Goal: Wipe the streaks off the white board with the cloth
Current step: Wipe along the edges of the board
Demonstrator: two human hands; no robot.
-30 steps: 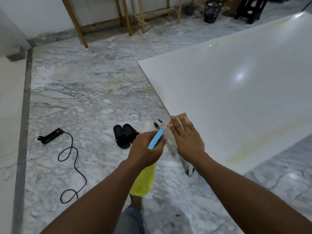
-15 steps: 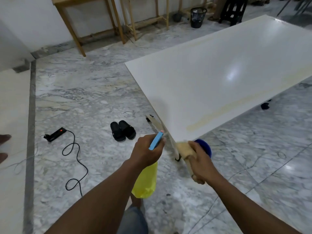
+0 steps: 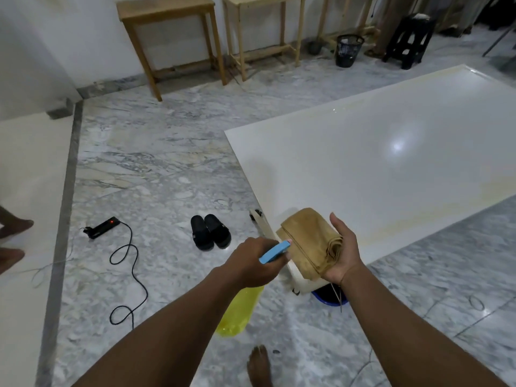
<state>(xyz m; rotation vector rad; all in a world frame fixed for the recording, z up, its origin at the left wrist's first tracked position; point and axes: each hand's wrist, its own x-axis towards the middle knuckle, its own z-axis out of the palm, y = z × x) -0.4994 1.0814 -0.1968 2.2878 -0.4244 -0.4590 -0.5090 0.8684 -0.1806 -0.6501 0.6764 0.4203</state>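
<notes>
The large white board point(image 3: 377, 169) lies raised off the marble floor, filling the right half of the view. A faint yellowish streak point(image 3: 435, 213) runs along its near edge. My right hand point(image 3: 342, 254) is turned palm up over the board's near corner and holds a folded tan cloth point(image 3: 310, 240). My left hand point(image 3: 252, 262) grips a spray bottle with a blue trigger point(image 3: 273, 254) and a yellow body point(image 3: 240, 311), its nozzle pointing at the cloth from close by.
A blue basin point(image 3: 329, 296) sits under the board's corner. Black slippers point(image 3: 210, 231) and a power strip point(image 3: 102, 227) with a coiled cable lie on the floor to the left. Wooden tables point(image 3: 167, 32), a black bin point(image 3: 349, 50) and a stool stand along the far wall. Another person's feet point(image 3: 12, 236) show at the left edge.
My right hand lifted the cloth off the board's edge and turned palm up with it. The view tilted up and left. The left hand kept its hold on the bottle.
</notes>
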